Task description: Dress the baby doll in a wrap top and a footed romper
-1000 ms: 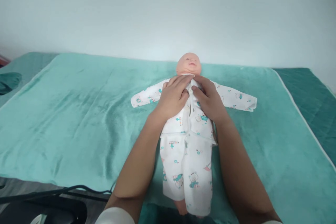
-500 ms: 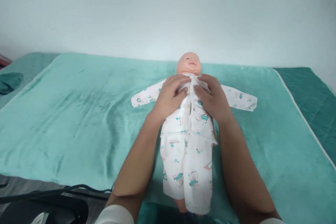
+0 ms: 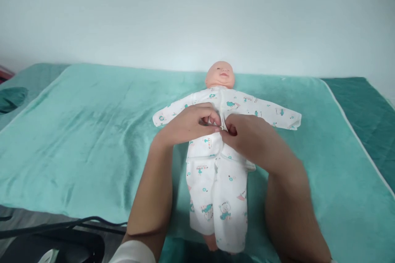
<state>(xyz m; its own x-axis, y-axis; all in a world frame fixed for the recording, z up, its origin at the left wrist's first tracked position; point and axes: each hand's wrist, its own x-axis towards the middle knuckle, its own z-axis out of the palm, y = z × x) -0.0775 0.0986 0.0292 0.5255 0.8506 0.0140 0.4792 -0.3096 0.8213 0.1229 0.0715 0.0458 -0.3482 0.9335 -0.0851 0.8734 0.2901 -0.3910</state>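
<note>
A baby doll point(image 3: 220, 73) lies on its back with its arms spread, dressed in a white printed shirt point(image 3: 205, 95) and matching white trousers point(image 3: 230, 213). At the middle of the shirt front, my left hand point(image 3: 196, 122) pinches the edge of the opening beside a small button point(image 3: 221, 128). My right hand point(image 3: 247, 131) is closed on the other edge, its fingertips meeting those of the left. The fingers partly cover the button, so whether it is fastened cannot be seen. One foot point(image 3: 211, 241) sticks out below the trouser leg.
A light green plush blanket point(image 3: 92, 131) covers the surface, with darker green cloth point(image 3: 364, 119) at the right. Behind stands a pale wall point(image 3: 197, 16). Black cables point(image 3: 61, 225) and a dark object point(image 3: 74, 246) are at the lower left.
Both hands have moved down from the upper chest to mid-shirt. Their fingers have gone from lying on the cloth to pinching the two front edges.
</note>
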